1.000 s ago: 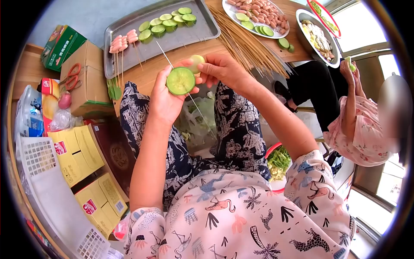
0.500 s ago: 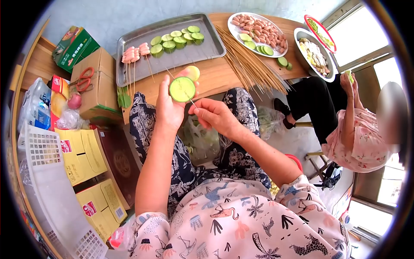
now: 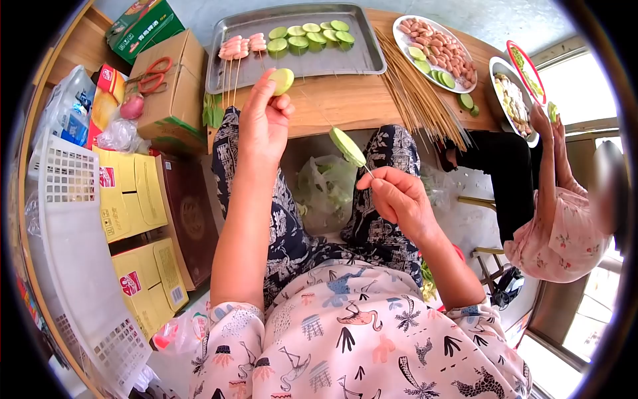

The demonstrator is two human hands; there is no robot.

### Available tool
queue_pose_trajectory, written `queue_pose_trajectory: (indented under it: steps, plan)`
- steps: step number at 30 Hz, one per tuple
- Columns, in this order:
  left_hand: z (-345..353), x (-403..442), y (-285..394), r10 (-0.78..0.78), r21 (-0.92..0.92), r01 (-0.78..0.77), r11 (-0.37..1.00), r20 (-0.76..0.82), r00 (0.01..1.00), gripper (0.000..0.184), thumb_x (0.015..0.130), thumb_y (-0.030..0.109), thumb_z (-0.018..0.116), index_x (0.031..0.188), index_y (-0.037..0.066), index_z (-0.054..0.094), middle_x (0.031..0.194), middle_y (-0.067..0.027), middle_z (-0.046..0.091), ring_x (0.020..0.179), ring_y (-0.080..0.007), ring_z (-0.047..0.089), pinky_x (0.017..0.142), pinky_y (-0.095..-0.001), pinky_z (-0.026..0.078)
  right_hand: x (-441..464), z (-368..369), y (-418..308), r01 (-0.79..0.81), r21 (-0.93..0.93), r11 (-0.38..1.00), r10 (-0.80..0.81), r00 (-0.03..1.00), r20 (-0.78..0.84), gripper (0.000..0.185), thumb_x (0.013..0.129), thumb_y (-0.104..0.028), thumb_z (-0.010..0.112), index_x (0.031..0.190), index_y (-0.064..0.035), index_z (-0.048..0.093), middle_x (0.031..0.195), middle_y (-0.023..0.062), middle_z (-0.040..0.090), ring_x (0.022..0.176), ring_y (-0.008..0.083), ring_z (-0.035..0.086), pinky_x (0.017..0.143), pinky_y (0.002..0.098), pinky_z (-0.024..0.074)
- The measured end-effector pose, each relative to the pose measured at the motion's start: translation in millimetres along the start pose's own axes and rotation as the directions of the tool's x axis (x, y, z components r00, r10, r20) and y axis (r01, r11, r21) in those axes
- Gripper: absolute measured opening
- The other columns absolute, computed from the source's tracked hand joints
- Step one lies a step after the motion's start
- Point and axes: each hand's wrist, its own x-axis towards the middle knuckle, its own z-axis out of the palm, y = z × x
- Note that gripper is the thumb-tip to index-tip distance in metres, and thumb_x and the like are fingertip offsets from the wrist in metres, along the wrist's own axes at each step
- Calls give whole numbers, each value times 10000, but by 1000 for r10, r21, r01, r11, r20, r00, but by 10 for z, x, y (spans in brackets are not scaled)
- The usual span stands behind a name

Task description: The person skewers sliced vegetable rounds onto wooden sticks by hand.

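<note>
Left hand (image 3: 266, 123) pinches a round pale-green slice (image 3: 282, 81) near the wooden table (image 3: 359, 100); right hand (image 3: 397, 203) pinches a thin pale skewer (image 3: 369, 171) piercing a second green-rimmed slice (image 3: 347, 147), which could split if twisted.

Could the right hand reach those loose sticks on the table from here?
Probably: the sticks partly overhang the table, with nothing apparent between them and the right hand. But that hand pinches a skewer with a green slice, which might hinder it.
</note>
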Motion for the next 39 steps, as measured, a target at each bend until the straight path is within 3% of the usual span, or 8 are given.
queue_pose_trajectory:
  steps: [7, 12, 14, 15, 17, 20, 23, 39]
  plan:
    - [-34, 45, -7, -115, -181, 117, 977, 19, 993, 273, 906, 122, 569, 1142, -13, 552, 836, -25, 537, 657, -119, 430, 575, -246, 393, 17, 148, 71, -46, 73, 996, 43, 998, 38, 219, 974, -170, 472, 983, 7, 600, 493, -66, 364, 428, 22, 278, 419, 195, 214]
    - [-70, 38, 3, -161, -180, 156, 971, -17, 987, 261, 927, 123, 540, 1168, 21, 543, 991, -77, 596, 713, -142, 489, 580, -248, 409, 17, 214, 106, -46, 79, 996, 44, 999, 33, 218, 973, -169, 474, 981, 10, 598, 492, -63, 361, 423, 26, 276, 416, 201, 214]
    - [-223, 108, -16, -176, -237, 218, 947, 184, 967, 244, 948, 135, 507, 1169, 38, 538, 1122, -118, 596, 868, -196, 571, 684, -296, 483, 26, 214, 103, -53, 79, 995, 51, 998, 25, 218, 973, -168, 474, 981, 11, 598, 493, -63, 359, 423, 28, 275, 416, 202, 214]
    - [-161, 79, -20, -177, -238, 218, 946, 182, 967, 244, 948, 135, 507, 1169, 38, 538, 1122, -118, 596, 868, -196, 571, 684, -296, 483, 34, 206, 113, -61, 99, 993, 59, 998, 25, 218, 973, -167, 473, 983, 12, 598, 493, -63, 356, 424, 28, 275, 416, 203, 213]
    - [35, -14, -19, -165, -257, 152, 954, -30, 986, 230, 970, 139, 456, 1156, 27, 533, 1173, -140, 584, 1048, -266, 576, 867, -401, 500, 37, 199, 136, -72, 117, 991, 69, 997, 25, 219, 973, -167, 473, 986, 13, 597, 493, -63, 353, 425, 29, 275, 416, 203, 212]
    - [39, 4, -4, -162, -309, 149, 939, -16, 987, 240, 987, 140, 408, 1152, 6, 520, 1206, -159, 569, 1155, -312, 535, 1002, -476, 433, 32, 195, 168, -77, 111, 991, 75, 997, 24, 220, 975, -167, 470, 991, 12, 596, 494, -64, 351, 426, 29, 274, 415, 203, 212]
    - [-21, 35, -1, -150, -342, 166, 925, 73, 986, 255, 989, 133, 388, 1155, -22, 506, 1225, -178, 555, 1138, -311, 540, 1011, -474, 425, 34, 185, 175, -82, 105, 991, 79, 996, 28, 219, 977, -164, 467, 994, 12, 596, 493, -64, 352, 424, 29, 275, 415, 203, 214]
    - [-22, 52, 18, -131, -351, 148, 924, 74, 989, 307, 981, 121, 335, 1156, -93, 469, 1185, -235, 552, 1093, -333, 563, 991, -469, 459, 42, 196, 197, -86, 114, 990, 87, 996, -8, 211, 976, -145, 452, 980, 8, 598, 481, -60, 357, 414, 30, 277, 409, 204, 215]
